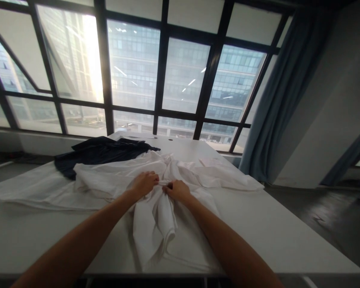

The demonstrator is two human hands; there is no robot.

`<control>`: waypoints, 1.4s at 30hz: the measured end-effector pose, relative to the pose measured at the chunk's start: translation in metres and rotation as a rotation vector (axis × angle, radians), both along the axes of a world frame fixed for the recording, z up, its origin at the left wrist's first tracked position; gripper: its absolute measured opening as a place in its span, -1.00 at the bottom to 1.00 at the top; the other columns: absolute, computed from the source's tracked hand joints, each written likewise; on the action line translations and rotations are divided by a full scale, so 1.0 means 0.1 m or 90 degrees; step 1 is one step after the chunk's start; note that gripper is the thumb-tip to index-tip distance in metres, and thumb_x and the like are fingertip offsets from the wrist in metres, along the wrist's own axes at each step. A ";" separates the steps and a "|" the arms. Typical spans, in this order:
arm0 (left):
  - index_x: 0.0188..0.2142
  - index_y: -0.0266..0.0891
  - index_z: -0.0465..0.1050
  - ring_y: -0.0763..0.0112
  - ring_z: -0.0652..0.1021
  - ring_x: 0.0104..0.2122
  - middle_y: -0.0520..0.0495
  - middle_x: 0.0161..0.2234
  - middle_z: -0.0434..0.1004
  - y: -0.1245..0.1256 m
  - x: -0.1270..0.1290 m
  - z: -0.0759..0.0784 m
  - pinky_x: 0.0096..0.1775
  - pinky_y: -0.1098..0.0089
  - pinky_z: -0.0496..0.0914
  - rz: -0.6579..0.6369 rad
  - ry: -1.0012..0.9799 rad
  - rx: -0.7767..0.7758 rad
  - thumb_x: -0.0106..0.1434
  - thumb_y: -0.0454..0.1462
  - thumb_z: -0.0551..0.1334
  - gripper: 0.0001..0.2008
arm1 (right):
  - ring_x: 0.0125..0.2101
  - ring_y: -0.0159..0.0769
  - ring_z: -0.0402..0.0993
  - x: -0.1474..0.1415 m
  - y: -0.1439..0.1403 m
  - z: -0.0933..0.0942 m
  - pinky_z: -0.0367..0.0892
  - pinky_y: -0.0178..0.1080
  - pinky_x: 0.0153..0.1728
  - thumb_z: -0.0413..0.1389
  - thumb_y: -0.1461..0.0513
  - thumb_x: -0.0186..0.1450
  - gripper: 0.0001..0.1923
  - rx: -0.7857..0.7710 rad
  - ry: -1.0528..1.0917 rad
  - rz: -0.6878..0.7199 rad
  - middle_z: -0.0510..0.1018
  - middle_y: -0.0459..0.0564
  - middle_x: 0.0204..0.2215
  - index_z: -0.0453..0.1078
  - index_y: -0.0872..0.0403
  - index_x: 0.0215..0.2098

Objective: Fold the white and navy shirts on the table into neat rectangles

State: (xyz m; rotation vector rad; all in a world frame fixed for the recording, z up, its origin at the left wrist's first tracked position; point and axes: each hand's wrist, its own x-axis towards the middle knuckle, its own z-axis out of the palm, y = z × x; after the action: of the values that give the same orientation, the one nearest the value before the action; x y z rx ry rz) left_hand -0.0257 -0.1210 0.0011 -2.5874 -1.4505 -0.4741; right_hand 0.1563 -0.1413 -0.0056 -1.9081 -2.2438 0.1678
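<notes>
A white garment (204, 176), probably a shirt, lies spread and rumpled on the white table (243, 224). Near its middle, my left hand (144, 184) is closed on a gathered fold of the cloth. My right hand (178, 190) pinches the same fold a short way to the right, with thumb and fingers pressed together. Between the two hands a small stretch of bunched cloth shows. Below them, loose folds hang toward the table's front edge. Which part of the garment I grip cannot be made out.
A dark navy garment (105, 150) lies crumpled behind, at the left. More white cloth (33, 192) stretches across the table's left side. Beyond the table stand large black-framed windows (135, 64). A blue-grey curtain (276, 104) hangs at the right, beside a pale pillar (315, 132).
</notes>
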 end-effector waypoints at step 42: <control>-0.47 -0.25 0.35 0.47 0.36 -0.46 0.06 -0.49 0.37 0.16 0.22 -0.32 -0.39 0.45 0.25 -0.200 -0.308 -0.155 0.16 -0.28 0.08 -0.87 | -0.56 -0.46 0.15 0.29 0.25 -0.11 0.05 -0.40 -0.50 0.00 0.24 0.18 -0.82 0.066 0.322 0.325 0.27 -0.20 -0.64 0.33 0.14 -0.55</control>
State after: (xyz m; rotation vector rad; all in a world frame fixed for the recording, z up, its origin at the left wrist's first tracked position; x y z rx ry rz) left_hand -0.0039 -0.1051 -0.0310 -3.0652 -1.2812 -1.0903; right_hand 0.1855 -0.1164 -0.0162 -1.0470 -2.2555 0.5258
